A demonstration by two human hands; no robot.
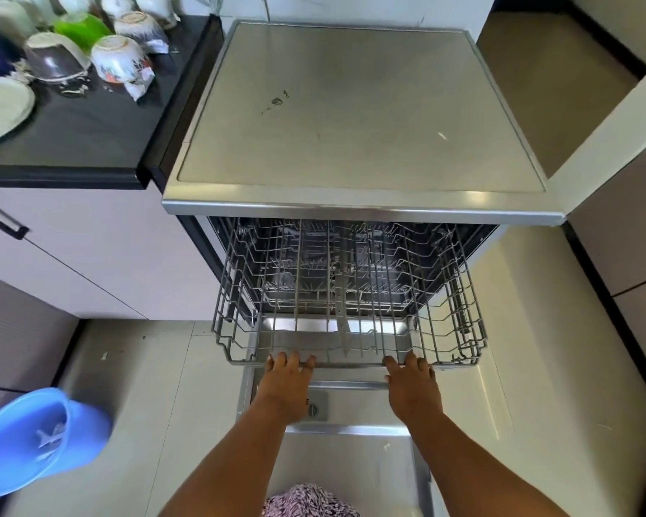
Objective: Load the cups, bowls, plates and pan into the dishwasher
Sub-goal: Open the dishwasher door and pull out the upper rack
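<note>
Two hands (pixel 286 382) (pixel 413 384), one rack (pixel 347 292), gripped

The fingers (pixel 291 361) of the left hand (pixel 286 389) and of the right hand (pixel 413 386) curl over the front rail of the upper rack (pixel 351 292), so their tips are out of sight. The lower rack (pixel 314 278) shows only through the wires, too dim to read. On the desk (pixel 90 121), the pale plate (pixel 1 110) is cut off by the left edge, and the back row of upturned cups (pixel 120 3) by the top edge; their patterns are blurred. The blue bucket (pixel 34 442) on the floor runs past the left edge, and what lies inside it is too smeared to tell. The patterned cloth (pixel 306 501) is cut by the bottom edge.
</note>
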